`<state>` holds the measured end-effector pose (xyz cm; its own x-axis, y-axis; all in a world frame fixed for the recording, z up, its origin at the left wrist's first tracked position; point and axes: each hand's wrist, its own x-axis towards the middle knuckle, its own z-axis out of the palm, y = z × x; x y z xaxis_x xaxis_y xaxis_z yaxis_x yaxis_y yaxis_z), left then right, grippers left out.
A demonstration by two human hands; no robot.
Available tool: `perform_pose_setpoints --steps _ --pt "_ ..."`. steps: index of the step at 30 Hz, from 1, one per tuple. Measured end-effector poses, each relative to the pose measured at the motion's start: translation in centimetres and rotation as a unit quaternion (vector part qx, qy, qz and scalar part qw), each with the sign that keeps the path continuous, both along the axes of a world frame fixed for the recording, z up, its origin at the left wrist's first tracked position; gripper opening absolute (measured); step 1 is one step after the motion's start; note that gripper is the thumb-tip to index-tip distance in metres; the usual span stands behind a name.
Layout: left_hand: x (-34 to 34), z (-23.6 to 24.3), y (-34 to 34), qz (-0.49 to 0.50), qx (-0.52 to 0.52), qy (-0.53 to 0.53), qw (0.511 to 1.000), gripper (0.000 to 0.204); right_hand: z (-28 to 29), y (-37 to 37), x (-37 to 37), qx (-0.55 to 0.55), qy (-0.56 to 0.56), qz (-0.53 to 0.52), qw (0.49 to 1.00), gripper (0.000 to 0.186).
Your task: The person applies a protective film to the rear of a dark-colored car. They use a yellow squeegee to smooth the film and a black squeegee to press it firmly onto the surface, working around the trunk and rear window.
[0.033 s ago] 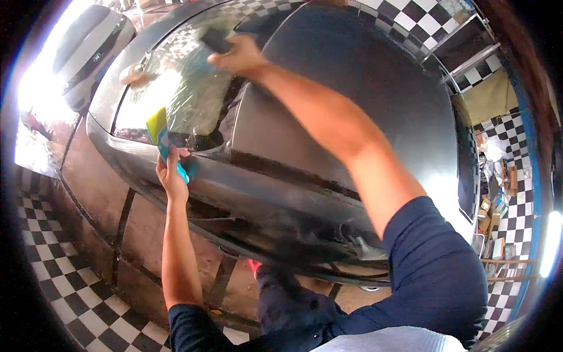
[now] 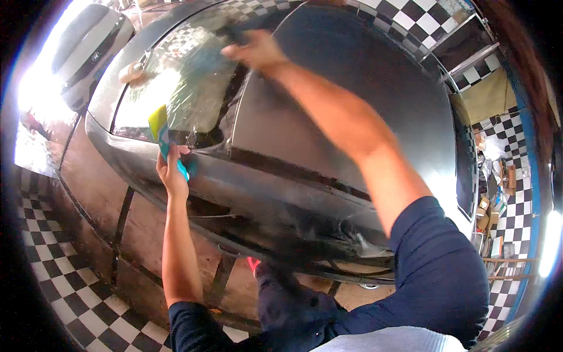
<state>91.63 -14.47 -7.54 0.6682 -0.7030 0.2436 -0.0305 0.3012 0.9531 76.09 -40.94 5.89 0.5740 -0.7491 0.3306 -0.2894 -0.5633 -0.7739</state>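
Stretched out over the dark car [image 2: 363,100], my right hand [image 2: 261,53] grips a small dark block [image 2: 231,36], blurred by motion. The block is at the upper right part of the car's sloping window glass [image 2: 202,94]; whether it touches the glass I cannot tell. Streaks and bright reflections cover the glass. On the near side, my left hand [image 2: 173,170] is closed around a flat yellow-and-turquoise thing [image 2: 157,124], its yellow end pointing up. Its exact kind does not show. This hand is by the window's lower corner, above the car's side.
A beige wrapped piece [image 2: 130,73] sits at the window's far left edge. Another car [image 2: 97,53] stands at upper left. Cardboard boxes and clutter [image 2: 489,205] lie on the right, near a metal-framed rack [image 2: 469,53]. The floor [image 2: 76,299] is partly black-and-white checkered.
My right hand has slid to the right and slightly up with the dark block. My left hand and the flat thing have barely moved.
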Motion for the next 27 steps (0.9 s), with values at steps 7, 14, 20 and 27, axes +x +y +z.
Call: perform_pose_setpoints --steps 7,14,20,27 --pt "-0.8 -0.6 -1.3 -0.030 -0.020 0.057 0.998 0.022 6.8 -5.8 -31.6 -0.186 0.232 -0.319 0.900 0.038" --pt "-0.1 -0.3 -0.8 -0.036 -0.024 0.045 0.998 0.020 0.9 5.1 -13.5 -0.025 0.080 0.001 0.996 0.040" --pt "3.6 -4.4 -2.1 -0.025 0.004 -0.146 0.989 0.026 0.1 21.2 -1.6 -0.008 0.008 0.180 0.984 0.042" --pt "1.1 0.1 -1.0 -0.060 0.057 -0.014 0.996 0.033 3.8 21.2 -40.5 0.019 0.020 -0.301 0.953 0.029"
